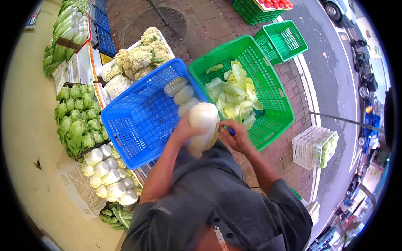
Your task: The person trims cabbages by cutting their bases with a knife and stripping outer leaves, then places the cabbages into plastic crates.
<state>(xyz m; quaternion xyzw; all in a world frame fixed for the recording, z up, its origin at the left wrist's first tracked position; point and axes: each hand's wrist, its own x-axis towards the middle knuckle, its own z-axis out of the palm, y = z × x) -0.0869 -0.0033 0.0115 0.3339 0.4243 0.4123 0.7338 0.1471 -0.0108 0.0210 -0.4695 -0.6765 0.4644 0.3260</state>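
Observation:
My left hand (183, 131) is closed around a pale napa cabbage (204, 116), held up in front of my body. On the cabbage's other side, my right hand (238, 139) grips a small blue-handled tool (231, 131); its working end cannot be made out. Beyond my left hand stands a blue crate (117, 140), with several trimmed napa cabbages (183, 95) along its right side. A larger green crate (274, 98) adjoins it on the right. Loose yellow-green cabbage leaves (236, 94) lie in a heap inside that one.
Cauliflowers (140, 58), green lettuces (79, 115) and white cabbages (111, 173) line the left side. A smaller green crate (289, 39) stands at the far right, below a crate of tomatoes (274, 4). A white crate (307, 146) holding greens is near the road.

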